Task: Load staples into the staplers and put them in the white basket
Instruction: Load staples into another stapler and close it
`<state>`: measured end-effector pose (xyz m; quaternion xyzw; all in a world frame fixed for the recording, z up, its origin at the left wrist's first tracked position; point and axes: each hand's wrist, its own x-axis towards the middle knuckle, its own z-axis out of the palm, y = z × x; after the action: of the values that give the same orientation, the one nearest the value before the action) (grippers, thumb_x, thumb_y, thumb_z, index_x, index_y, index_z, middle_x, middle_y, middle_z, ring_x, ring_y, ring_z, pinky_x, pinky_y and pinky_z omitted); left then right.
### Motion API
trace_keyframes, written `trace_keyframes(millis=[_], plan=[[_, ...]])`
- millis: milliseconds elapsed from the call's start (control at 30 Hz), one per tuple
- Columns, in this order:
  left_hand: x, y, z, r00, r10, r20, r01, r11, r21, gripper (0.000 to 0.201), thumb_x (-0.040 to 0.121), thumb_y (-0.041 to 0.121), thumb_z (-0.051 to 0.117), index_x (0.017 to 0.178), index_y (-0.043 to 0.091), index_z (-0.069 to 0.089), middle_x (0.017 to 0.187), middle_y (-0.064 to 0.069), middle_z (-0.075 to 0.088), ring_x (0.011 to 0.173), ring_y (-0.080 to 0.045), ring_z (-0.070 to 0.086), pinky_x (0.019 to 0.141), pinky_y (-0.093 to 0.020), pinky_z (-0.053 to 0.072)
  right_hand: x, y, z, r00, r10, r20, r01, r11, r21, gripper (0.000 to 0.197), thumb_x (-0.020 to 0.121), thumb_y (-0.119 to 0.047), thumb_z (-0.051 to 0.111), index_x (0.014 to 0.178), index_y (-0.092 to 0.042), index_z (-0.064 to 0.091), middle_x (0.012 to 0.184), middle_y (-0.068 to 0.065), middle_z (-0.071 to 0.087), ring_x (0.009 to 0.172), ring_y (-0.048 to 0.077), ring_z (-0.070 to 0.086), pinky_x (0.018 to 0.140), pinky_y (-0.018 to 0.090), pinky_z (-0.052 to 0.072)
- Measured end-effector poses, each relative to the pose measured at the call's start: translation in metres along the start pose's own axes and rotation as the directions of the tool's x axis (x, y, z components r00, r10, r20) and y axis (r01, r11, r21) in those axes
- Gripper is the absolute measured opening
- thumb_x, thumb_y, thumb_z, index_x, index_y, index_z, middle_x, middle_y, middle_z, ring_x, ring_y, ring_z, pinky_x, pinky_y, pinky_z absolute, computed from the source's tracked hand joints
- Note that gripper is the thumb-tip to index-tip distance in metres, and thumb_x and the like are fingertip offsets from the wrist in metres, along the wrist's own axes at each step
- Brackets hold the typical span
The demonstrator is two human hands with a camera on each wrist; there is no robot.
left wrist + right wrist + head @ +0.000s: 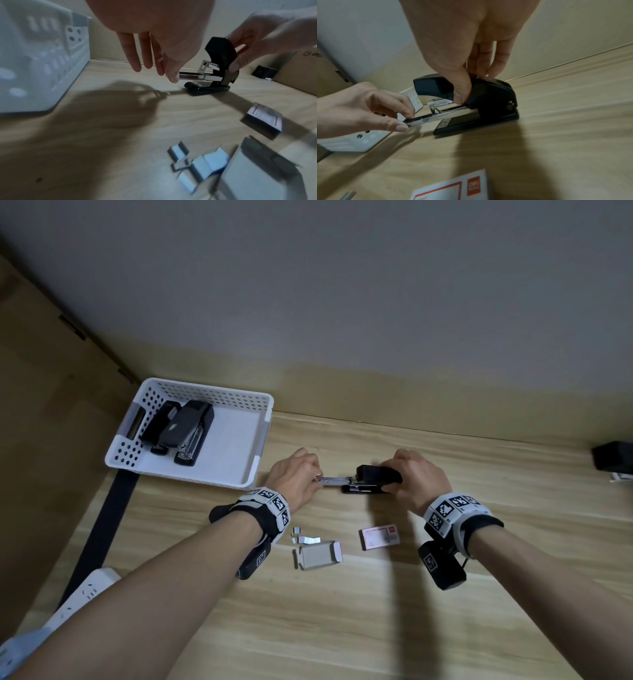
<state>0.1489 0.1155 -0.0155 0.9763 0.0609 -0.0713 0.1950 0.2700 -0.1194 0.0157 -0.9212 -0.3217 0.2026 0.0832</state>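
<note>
A black stapler (375,479) stands on the wooden table, its lid raised and its metal staple tray (334,481) slid out to the left. My right hand (416,474) grips the stapler's black top (488,93) between thumb and fingers. My left hand (296,474) pinches the end of the metal tray (421,119) with thumb and forefinger, its other fingers straight (137,56). The white basket (239,398) stands at the back left with two black staplers (186,429) lying in it. Loose staple strips (204,165) lie near my left wrist.
An open grey staple box (318,554) and a shut white-and-red staple box (379,536) lie in front of my hands. A white power strip (85,594) sits at the table's left edge. A dark object (613,460) stands far right by the wall.
</note>
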Motion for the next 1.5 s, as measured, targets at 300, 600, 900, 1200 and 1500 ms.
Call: trace_keyframes(millis=[300,600,900,1200,1500], plan=[[-0.013,0.011,0.003,0.994,-0.101,0.047,0.105,0.989,-0.107,0.034,0.091,0.030,0.066,0.123,0.017,0.062,0.115,0.004,0.060,0.109,-0.016,0.054,0.088,-0.034,0.049,-0.042,-0.018,0.013,0.945,-0.098,-0.313,0.172,0.960,0.221,0.038,0.082,-0.026,0.070,0.119,-0.024,0.060,0.116,-0.005,0.054,0.102,0.014,0.053,0.070,0.031,0.050],[-0.096,-0.006,0.009,0.979,-0.191,0.074,0.202,0.962,-0.186,0.029,0.090,0.019,0.065,0.119,0.021,0.066,0.112,0.008,0.062,0.101,-0.013,0.061,0.086,-0.034,0.052,-0.052,-0.109,0.088,0.958,-0.250,0.140,0.222,0.957,0.187,0.028,0.087,-0.041,0.064,0.109,-0.025,0.064,0.107,-0.002,0.063,0.106,0.020,0.051,0.084,0.034,0.047],[-0.130,-0.011,0.027,0.962,-0.268,0.046,0.271,0.930,-0.247,0.030,0.089,0.017,0.063,0.118,0.025,0.065,0.112,0.011,0.061,0.099,-0.013,0.060,0.083,-0.033,0.052,-0.045,-0.103,0.109,0.985,-0.157,0.067,0.141,0.970,0.197,0.040,0.075,-0.027,0.078,0.111,-0.027,0.060,0.107,-0.007,0.060,0.104,0.017,0.053,0.084,0.036,0.049],[-0.128,0.001,0.043,0.968,-0.246,0.045,0.248,0.924,-0.292,0.018,0.088,0.030,0.065,0.107,0.031,0.067,0.099,0.017,0.058,0.090,-0.012,0.062,0.076,-0.038,0.054,-0.060,-0.084,0.112,0.994,-0.112,0.011,0.106,0.969,0.224,0.014,0.086,-0.034,0.066,0.099,-0.028,0.067,0.094,-0.010,0.064,0.092,0.015,0.058,0.077,0.035,0.052],[-0.110,0.009,0.041,0.980,-0.177,0.090,0.190,0.969,-0.158,0.021,0.087,0.032,0.070,0.108,0.027,0.069,0.099,0.010,0.054,0.095,-0.014,0.055,0.069,-0.030,0.043,-0.045,-0.093,0.108,0.995,-0.086,0.053,0.069,0.962,0.264,0.023,0.082,-0.027,0.070,0.104,-0.025,0.066,0.100,-0.005,0.059,0.094,0.017,0.061,0.079,0.037,0.052]])
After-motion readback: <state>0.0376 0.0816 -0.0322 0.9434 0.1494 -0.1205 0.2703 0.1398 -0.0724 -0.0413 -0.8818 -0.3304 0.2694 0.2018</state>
